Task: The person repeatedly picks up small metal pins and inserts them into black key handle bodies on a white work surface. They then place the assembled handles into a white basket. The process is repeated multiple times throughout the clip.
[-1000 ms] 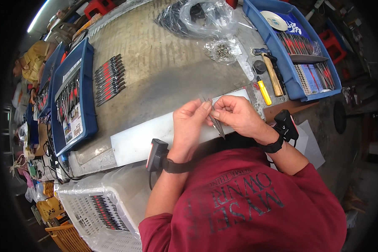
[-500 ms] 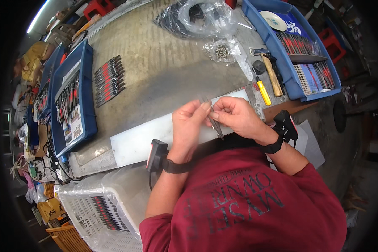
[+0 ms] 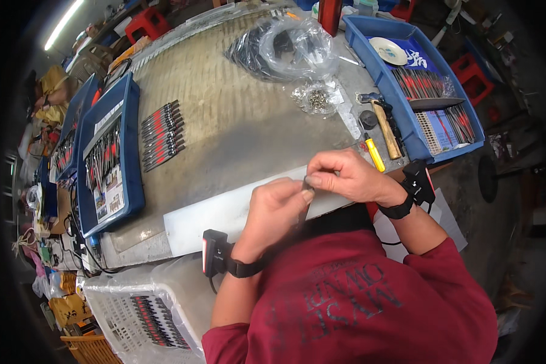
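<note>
In front of my torso, over the long white board (image 3: 209, 212), my two hands meet with their fingertips close together. Between them is a slim dark metal piece (image 3: 308, 183), mostly covered by fingers, so its kind cannot be made out. My left hand (image 3: 275, 209) pinches it from the left, thumb and fingers pressed together. From the right, my right hand (image 3: 350, 176) pinches the upper end between thumb and forefinger. Farther left on the table, several slim black-and-red tools (image 3: 162, 136) lie in a neat row.
Blue trays (image 3: 136, 176) of black-and-red tools stand left; another blue tray (image 3: 400, 118) stands right. Near it lie a hammer (image 3: 387, 128), a yellow-handled tool (image 3: 374, 153) and a bag of small metal parts (image 3: 317, 100). A white basket (image 3: 182, 297) sits below the table's front-left edge.
My hands have shifted slightly down in the picture and the metal piece has turned, now mostly hidden by my fingers. The head view has tilted a little, lowering the table.
</note>
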The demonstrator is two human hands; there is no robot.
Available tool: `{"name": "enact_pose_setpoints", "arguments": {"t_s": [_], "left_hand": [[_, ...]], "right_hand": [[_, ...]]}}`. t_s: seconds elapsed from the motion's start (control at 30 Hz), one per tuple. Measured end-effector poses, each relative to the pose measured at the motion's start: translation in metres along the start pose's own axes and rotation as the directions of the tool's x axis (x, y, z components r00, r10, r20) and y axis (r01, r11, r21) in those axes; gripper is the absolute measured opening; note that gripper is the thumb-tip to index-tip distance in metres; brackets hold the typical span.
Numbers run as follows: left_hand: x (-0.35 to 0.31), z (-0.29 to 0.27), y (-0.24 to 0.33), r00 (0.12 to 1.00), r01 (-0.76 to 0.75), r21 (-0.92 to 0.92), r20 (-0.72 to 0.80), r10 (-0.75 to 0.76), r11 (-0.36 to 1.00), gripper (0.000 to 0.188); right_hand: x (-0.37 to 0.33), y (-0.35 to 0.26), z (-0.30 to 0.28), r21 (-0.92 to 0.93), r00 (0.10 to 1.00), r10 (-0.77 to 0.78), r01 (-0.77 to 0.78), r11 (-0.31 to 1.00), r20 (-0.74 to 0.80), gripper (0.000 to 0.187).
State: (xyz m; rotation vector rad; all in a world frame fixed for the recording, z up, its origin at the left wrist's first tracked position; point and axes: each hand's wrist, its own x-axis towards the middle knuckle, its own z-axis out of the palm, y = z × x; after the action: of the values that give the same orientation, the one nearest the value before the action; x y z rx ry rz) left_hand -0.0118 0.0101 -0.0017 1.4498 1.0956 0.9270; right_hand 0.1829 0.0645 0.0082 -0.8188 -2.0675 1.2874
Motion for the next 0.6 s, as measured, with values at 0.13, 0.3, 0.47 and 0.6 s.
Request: {"name": "enact_pose_setpoints", "arguments": {"t_s": [0.13, 0.3, 0.47, 0.6], "left_hand": [[-0.002, -0.002, 0.005, 0.995, 0.070, 0.029, 0.074, -0.072, 0.997, 0.017], [-0.001, -0.002, 0.000, 0.992, 0.084, -0.045, 0.102, -0.079, 0.995, 0.015], [0.003, 0.011, -0.016, 0.999, 0.041, -0.172, -0.019, -0.045, 0.984, 0.012], [0.003, 0.028, -0.021, 0.971, 0.119, -0.143, -0.190, -0.145, 0.983, 0.017]], "right_hand": [[0.002, -0.004, -0.003, -0.041, 0.998, -0.053, 0.055, 0.998, 0.044, 0.018], [0.000, -0.005, -0.001, -0.064, 0.996, -0.089, 0.089, 0.994, 0.007, 0.016], [-0.001, -0.002, 0.006, -0.046, 0.989, 0.004, -0.011, 0.999, -0.149, 0.017], [-0.002, 0.003, 0.014, 0.055, 0.951, 0.142, -0.132, 0.990, -0.274, 0.019]]}}
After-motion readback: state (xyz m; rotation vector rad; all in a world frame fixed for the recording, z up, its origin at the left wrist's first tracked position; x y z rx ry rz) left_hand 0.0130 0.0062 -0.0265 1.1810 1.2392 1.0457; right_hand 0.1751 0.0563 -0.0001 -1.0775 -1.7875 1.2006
